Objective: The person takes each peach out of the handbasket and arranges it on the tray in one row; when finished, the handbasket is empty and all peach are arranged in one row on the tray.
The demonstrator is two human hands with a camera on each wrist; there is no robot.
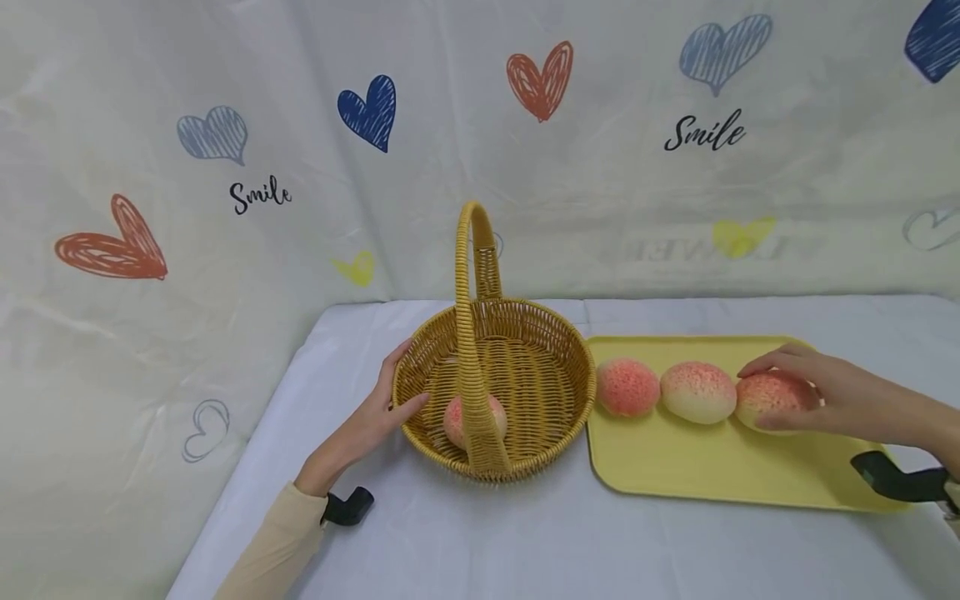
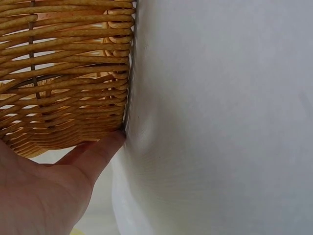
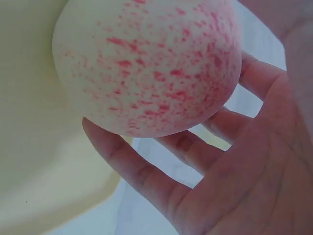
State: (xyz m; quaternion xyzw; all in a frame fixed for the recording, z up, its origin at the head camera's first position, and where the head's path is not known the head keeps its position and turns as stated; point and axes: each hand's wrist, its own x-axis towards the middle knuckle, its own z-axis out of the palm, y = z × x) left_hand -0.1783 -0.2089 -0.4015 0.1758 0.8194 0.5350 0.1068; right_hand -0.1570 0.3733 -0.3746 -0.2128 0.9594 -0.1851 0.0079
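My left hand (image 1: 375,417) grips the left rim of a wicker basket (image 1: 540,417), thumb over the edge. In the left wrist view, fingers (image 2: 100,152) reach along the outside of the weave, low by the tablecloth. One pink-and-cream peach (image 1: 453,423) lies in the basket, partly behind the tall handle (image 1: 471,358). At the right, my right hand (image 1: 832,392) holds another speckled peach (image 1: 772,393) on the yellow tray (image 1: 705,471), with fingers curled around its far side in the right wrist view.
Two more peaches, a redder one (image 1: 628,387) and a paler one (image 1: 699,393), lie in a row on the tray, left of the held one. The tray's left edge meets the basket. A white cloth (image 1: 525,542) covers the table, and a heart-printed curtain (image 1: 420,208) hangs behind.
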